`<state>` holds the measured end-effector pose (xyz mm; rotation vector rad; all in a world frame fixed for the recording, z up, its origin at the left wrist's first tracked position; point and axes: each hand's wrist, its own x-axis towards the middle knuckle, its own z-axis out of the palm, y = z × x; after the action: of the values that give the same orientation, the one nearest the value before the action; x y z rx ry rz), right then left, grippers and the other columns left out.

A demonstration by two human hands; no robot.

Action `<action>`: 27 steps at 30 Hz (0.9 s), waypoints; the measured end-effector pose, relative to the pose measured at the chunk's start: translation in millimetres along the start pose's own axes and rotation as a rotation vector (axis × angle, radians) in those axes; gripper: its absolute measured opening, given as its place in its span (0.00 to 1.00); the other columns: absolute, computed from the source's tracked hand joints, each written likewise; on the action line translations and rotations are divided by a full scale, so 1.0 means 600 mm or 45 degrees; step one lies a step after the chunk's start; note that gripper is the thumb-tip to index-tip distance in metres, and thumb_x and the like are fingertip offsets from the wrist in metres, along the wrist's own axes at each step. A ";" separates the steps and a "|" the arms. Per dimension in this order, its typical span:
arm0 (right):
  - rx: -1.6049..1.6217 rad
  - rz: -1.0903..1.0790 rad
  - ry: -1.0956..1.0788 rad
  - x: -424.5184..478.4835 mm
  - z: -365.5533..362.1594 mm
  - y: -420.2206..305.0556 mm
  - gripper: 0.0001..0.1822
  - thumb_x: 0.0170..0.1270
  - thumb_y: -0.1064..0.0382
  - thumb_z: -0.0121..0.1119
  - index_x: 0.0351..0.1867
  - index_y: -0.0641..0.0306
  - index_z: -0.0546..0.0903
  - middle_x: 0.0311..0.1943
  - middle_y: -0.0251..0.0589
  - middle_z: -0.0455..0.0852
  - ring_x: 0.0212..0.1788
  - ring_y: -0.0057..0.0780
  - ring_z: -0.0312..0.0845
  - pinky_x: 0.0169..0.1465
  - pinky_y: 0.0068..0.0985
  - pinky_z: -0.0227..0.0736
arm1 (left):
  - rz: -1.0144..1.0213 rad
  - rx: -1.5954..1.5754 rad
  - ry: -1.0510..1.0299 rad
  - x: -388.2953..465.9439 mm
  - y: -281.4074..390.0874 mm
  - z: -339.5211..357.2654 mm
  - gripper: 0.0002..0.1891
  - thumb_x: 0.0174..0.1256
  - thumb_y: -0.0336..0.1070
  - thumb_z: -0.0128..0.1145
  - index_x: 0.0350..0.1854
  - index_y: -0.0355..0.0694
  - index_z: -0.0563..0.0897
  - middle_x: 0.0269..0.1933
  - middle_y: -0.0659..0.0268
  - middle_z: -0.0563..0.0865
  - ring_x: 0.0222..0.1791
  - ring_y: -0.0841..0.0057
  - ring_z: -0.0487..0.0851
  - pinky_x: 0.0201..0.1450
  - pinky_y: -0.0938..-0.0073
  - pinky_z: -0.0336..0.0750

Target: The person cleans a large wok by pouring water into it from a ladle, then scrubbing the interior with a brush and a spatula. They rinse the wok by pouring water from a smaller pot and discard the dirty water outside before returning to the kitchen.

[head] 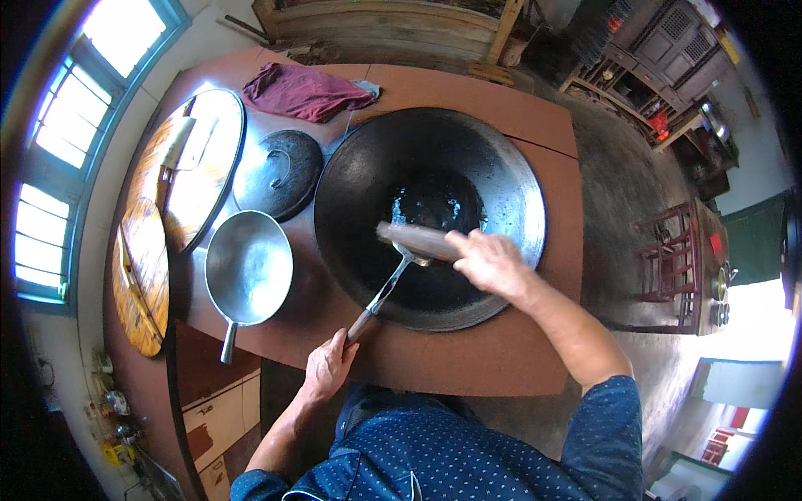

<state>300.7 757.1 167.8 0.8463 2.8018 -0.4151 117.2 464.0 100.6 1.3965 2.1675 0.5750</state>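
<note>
A large black wok (363,181) is set into a brown-tiled stove top, with some shiny liquid (438,200) at its bottom. My left hand (329,366) grips the wooden handle of a metal wok spatula (387,289), whose head is over the wok. In my right hand (495,263) is a blurred greyish-brown scrubber or brush (416,239), held across the spatula's head and partly covering it. I cannot tell its exact kind, or whether the spatula touches the wok.
Left of the wok stand a metal ladle-like pan (249,269) and a dark round lid (282,178). Farther left, a cleaver (178,144) lies on a round wooden board (203,188), near a smaller wooden lid (144,275). A maroon cloth (304,91) lies at the back edge.
</note>
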 end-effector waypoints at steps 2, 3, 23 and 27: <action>0.033 -0.002 -0.206 0.024 0.033 -0.003 0.16 0.59 0.59 0.57 0.46 0.63 0.74 0.36 0.53 0.84 0.40 0.48 0.82 0.42 0.40 0.77 | -0.022 0.008 0.008 -0.003 -0.001 0.002 0.12 0.62 0.37 0.57 0.42 0.36 0.73 0.29 0.48 0.82 0.31 0.51 0.82 0.33 0.58 0.76; -0.008 0.054 -0.207 0.039 0.046 0.014 0.15 0.59 0.60 0.57 0.45 0.63 0.75 0.35 0.53 0.84 0.40 0.47 0.83 0.42 0.40 0.77 | -0.038 0.013 0.019 -0.004 -0.003 0.001 0.12 0.62 0.38 0.57 0.41 0.36 0.73 0.29 0.47 0.82 0.31 0.51 0.82 0.33 0.57 0.76; 0.166 0.276 -0.111 -0.034 0.055 0.013 0.23 0.62 0.53 0.57 0.52 0.65 0.68 0.35 0.55 0.82 0.37 0.51 0.82 0.39 0.42 0.77 | -0.755 -1.260 -0.396 -0.004 0.034 -0.011 0.14 0.70 0.45 0.50 0.45 0.39 0.71 0.23 0.73 0.68 0.16 0.86 0.65 0.16 0.83 0.62; 0.147 0.225 -0.061 -0.042 0.038 0.063 0.24 0.61 0.54 0.57 0.56 0.62 0.68 0.33 0.54 0.82 0.38 0.52 0.81 0.41 0.45 0.75 | -0.700 -1.153 -0.340 -0.009 0.024 0.002 0.14 0.70 0.43 0.50 0.47 0.38 0.72 0.23 0.72 0.70 0.18 0.85 0.69 0.18 0.80 0.65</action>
<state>344.8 767.4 144.5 1.0828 2.6528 -0.5645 130.2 464.5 108.8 0.3498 1.6099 0.9147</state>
